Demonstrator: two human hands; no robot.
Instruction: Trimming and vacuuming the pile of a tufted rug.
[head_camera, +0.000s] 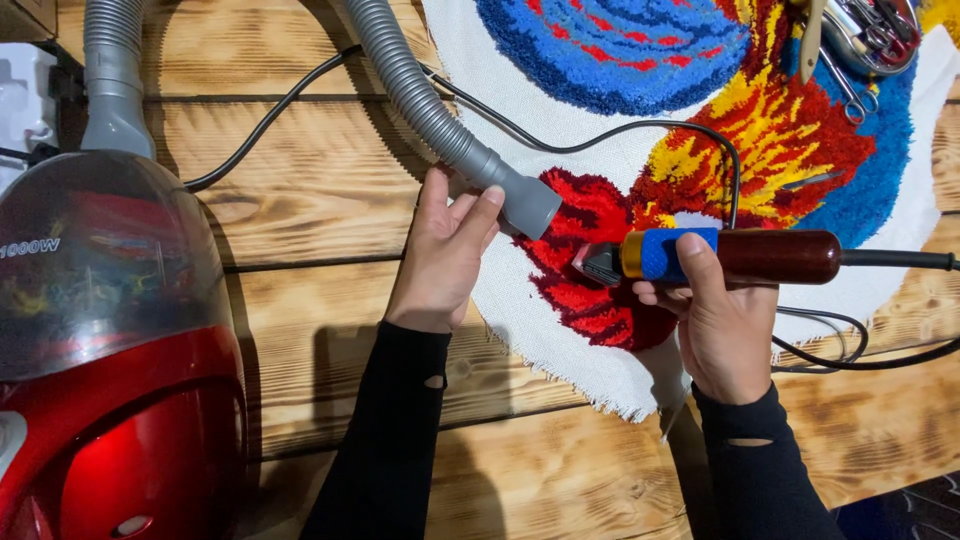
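We can't see the trimmer's cutting head properly; only a dark tip w/ a pinkish edge shows past the gold collar, resting over the red pile. The red canister vacuum cleaner with a smoky clear dust bin (110, 350) is cut off at left and bottom edges, and its printed label we skip. The metal tray of scissors and tools (878, 30) is clipped at the top right corner.

Our left hand (443, 250) is clamped round the grey ribbed plastic vacuum hose (440, 120), just behind its smooth nozzle end, which sits at the rug's left border. Our right hand (715, 325) is closed on the corded electric trimmer with a dark red-brown handle and blue grip band (730, 255), thumb on the blue band.

The tufted rug in red, yellow and blue on white backing cloth (700, 130) lies on the scorched-wood plank tabletop (320, 190); its frayed lower edge ends between our forearms. Bare planks lie left of the rug and below it. A black power cord (620, 130) loops across the rug btw hose and trimmer, more cord coils at right.
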